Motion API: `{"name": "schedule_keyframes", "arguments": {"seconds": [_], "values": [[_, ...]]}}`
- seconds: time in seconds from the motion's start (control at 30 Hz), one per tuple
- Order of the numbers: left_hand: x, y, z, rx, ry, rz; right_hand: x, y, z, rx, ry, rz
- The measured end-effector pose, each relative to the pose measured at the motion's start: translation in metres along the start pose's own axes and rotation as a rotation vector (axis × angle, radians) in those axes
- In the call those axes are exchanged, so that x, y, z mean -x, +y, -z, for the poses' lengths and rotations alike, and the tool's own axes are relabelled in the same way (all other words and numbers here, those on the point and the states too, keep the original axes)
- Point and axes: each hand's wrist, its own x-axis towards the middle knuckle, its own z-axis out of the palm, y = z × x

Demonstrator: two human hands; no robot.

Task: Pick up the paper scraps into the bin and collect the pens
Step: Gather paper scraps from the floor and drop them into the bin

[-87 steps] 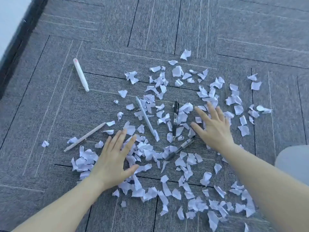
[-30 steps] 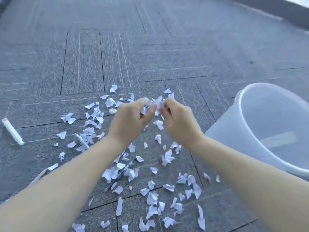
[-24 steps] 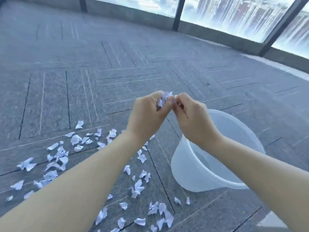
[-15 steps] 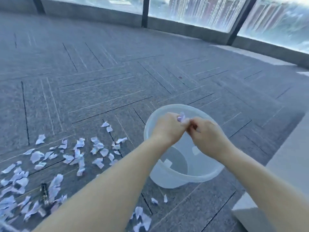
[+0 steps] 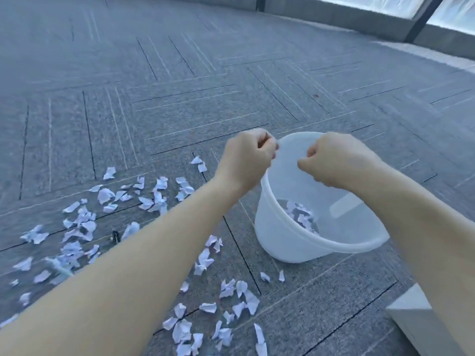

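Observation:
A translucent white bin stands on the grey carpet, with a small pile of paper scraps on its bottom. My left hand hovers over the bin's left rim, fingers curled in, no paper showing in it. My right hand hangs over the bin's mouth, also curled with nothing visible in it. The two hands are a short gap apart. Many white scraps lie on the carpet left of and in front of the bin. The dark end of a pen peeks out beside my left forearm; the other pens are hidden.
A white block-like object sits at the lower right, close to my right forearm. A low wall with window frames runs along the far right. Bare carpet stretches beyond the bin.
My hands carried a pinch of scraps from the pile over to the bin, then moved apart; scraps now lie inside the bin. My view swung right, away from the pens.

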Motion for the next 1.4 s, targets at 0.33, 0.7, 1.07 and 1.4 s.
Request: {"name": "schedule_keyframes", "arguments": {"seconds": [0.33, 0.7, 1.07, 1.4], "values": [[0.069, -0.114, 0.097, -0.221, 0.033, 0.176, -0.019, -0.033, -0.03, 0.148, -0.549, -0.131], [0.114, -0.233, 0.16, -0.597, 0.014, 0.455, 0.013, -0.199, -0.128, 0.009, -0.139, 0.54], [0.134, -0.299, 0.126, -0.733, -0.153, 0.477, -0.041, -0.214, -0.305, 0.133, -0.195, 0.538], [0.105, -0.322, 0.131, -1.16, -0.056, 0.458, -0.078, -0.231, -0.333, -0.112, -0.165, 0.703]]}}
